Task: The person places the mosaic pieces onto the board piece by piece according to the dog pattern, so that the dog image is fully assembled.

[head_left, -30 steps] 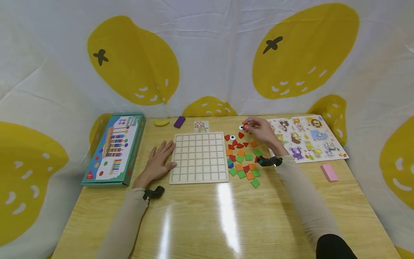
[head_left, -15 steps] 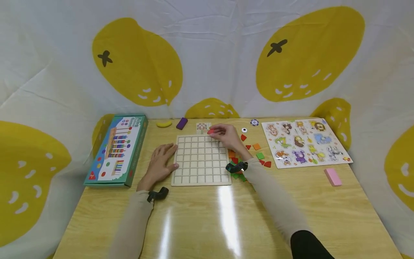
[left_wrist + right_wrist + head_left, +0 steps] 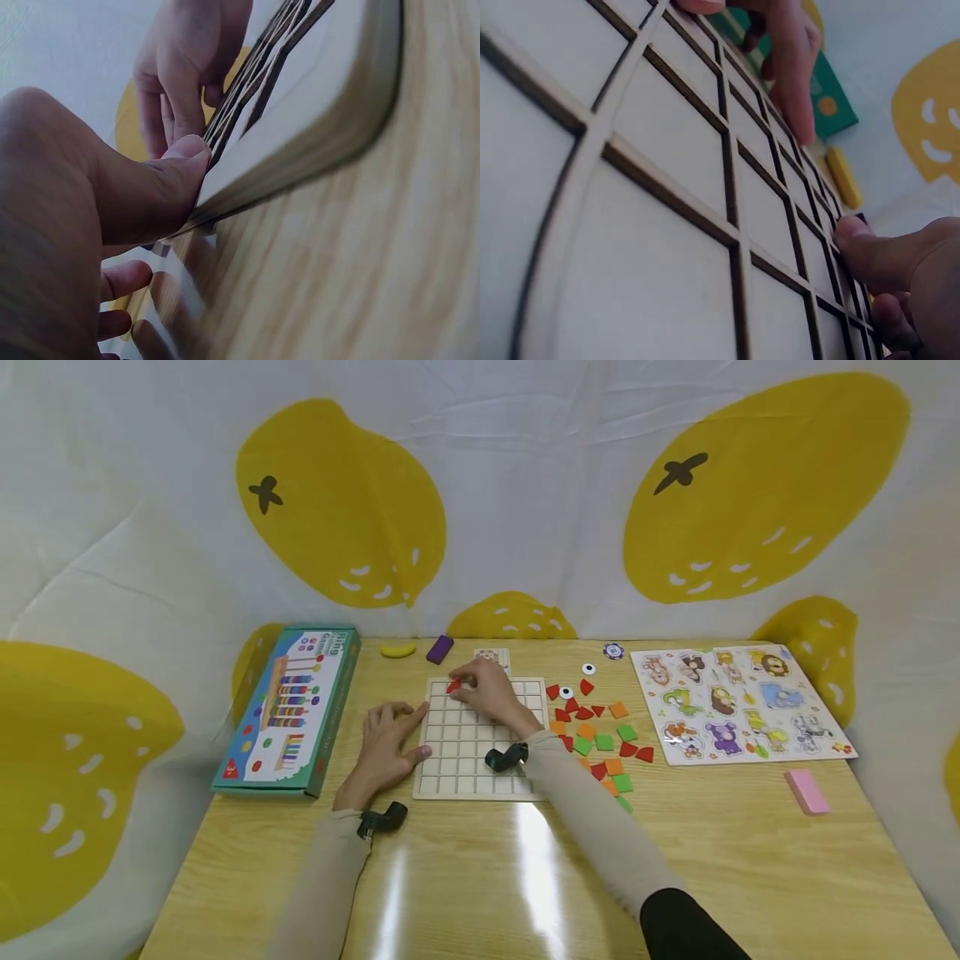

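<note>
A wooden grid board [image 3: 453, 768] lies on the table in the head view, its square cells bare where visible. My right hand [image 3: 491, 692] is over its far left part and pinches a red tile [image 3: 453, 686] between thumb and fingers. The tile is at the far left cells; whether it touches the board I cannot tell. My left hand [image 3: 386, 750] lies along the board's left edge with relaxed fingers. In the left wrist view the thumb [image 3: 154, 187] rests against the board's rim. Loose red tiles [image 3: 585, 713], green tiles [image 3: 603, 742] and orange tiles [image 3: 617, 710] lie right of the board.
A game box [image 3: 288, 710] stands at the left. Behind the board are a yellow banana piece [image 3: 397, 651], a purple block [image 3: 440, 649] and a patterned card [image 3: 501, 657]. An animal puzzle board [image 3: 738, 706] and a pink block [image 3: 807, 792] lie at the right.
My right hand has carried the red tile leftward from the loose pieces, across the board's far side to its far left part. The left hand stays at the left edge.
</note>
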A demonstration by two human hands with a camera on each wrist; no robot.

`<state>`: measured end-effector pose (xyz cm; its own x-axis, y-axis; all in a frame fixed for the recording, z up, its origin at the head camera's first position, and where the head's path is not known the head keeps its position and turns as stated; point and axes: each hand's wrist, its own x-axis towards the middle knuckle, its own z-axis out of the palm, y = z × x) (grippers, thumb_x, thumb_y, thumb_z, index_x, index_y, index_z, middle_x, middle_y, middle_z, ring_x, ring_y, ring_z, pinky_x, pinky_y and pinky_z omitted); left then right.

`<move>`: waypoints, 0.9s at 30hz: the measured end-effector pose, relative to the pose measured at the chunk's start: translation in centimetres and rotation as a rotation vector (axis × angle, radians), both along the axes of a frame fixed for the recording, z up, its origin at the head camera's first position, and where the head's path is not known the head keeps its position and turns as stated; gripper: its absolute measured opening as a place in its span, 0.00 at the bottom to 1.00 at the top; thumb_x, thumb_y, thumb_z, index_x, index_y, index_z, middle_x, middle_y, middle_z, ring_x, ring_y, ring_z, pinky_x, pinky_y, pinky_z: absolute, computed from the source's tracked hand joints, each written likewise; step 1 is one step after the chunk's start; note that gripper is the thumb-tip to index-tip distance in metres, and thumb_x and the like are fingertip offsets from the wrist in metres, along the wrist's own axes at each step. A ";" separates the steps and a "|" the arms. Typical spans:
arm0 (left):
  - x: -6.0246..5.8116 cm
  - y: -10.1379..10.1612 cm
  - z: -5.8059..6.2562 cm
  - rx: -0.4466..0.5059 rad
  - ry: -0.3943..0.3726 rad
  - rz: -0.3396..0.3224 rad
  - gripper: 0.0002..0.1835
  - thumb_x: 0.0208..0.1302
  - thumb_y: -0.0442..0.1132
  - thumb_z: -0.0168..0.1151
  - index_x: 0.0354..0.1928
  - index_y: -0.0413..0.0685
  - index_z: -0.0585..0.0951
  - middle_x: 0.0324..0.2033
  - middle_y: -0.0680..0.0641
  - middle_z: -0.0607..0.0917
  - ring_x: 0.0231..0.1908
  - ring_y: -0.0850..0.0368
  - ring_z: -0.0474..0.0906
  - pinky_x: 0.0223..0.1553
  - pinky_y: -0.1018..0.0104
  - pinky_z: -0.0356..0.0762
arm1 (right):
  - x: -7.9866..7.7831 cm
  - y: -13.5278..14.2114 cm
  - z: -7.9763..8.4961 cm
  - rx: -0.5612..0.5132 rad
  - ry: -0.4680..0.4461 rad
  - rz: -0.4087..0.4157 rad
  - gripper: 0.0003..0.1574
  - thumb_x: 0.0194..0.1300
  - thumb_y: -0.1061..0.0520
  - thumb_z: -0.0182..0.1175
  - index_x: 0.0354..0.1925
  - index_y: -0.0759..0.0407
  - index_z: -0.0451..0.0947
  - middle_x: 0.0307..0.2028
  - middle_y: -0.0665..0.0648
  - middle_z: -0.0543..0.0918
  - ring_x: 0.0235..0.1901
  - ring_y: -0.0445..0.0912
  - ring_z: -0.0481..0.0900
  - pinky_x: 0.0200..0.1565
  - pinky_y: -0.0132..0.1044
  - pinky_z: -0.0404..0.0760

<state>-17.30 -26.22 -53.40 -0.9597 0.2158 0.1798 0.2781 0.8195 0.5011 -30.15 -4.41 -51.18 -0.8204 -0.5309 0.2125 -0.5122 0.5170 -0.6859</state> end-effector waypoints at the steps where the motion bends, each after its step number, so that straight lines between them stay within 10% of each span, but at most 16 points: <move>1: 0.0 0.1 0.1 -0.004 0.003 -0.003 0.41 0.59 0.52 0.67 0.74 0.53 0.65 0.61 0.41 0.65 0.60 0.38 0.53 0.59 0.40 0.48 | 0.0 0.2 0.1 0.006 -0.007 -0.013 0.19 0.60 0.54 0.71 0.50 0.55 0.86 0.42 0.53 0.87 0.34 0.44 0.75 0.46 0.40 0.74; 10: -0.2 1.0 0.4 -0.008 0.017 -0.023 0.41 0.58 0.51 0.68 0.74 0.52 0.66 0.60 0.40 0.66 0.60 0.38 0.54 0.57 0.40 0.49 | 0.3 2.2 0.8 -0.075 -0.012 0.019 0.18 0.59 0.56 0.72 0.48 0.59 0.86 0.44 0.56 0.86 0.39 0.49 0.78 0.44 0.42 0.76; 16: 0.0 1.3 0.4 -0.023 0.007 -0.018 0.41 0.59 0.50 0.68 0.74 0.54 0.65 0.60 0.41 0.66 0.60 0.38 0.54 0.58 0.41 0.50 | 0.9 9.0 3.1 -0.140 -0.089 -0.066 0.22 0.61 0.53 0.70 0.52 0.58 0.84 0.49 0.59 0.83 0.41 0.50 0.80 0.41 0.42 0.79; 27: 0.3 0.6 0.4 -0.019 0.006 0.002 0.41 0.59 0.51 0.68 0.73 0.53 0.66 0.53 0.41 0.69 0.51 0.43 0.59 0.54 0.46 0.52 | 2.3 25.1 4.1 0.280 -0.127 -0.152 0.20 0.62 0.60 0.68 0.53 0.60 0.84 0.43 0.61 0.85 0.38 0.52 0.81 0.43 0.51 0.77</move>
